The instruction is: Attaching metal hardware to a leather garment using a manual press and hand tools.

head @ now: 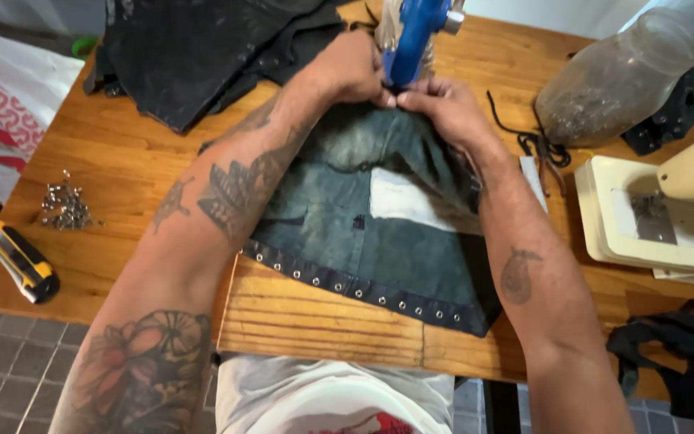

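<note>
Both hands point(399, 84) pinching denim garment's point(379, 217) far edge under blue press point(411, 32).

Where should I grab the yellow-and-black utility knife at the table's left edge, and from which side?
Take the utility knife across its yellow midsection, coming from above. It lies flat on the table, slanting from upper left to lower right, so both long sides look open for fingers. Its lower end sits near the table edge, and the eyelet pile lies clear of it. Both hands, left and right, are on the denim.
</note>
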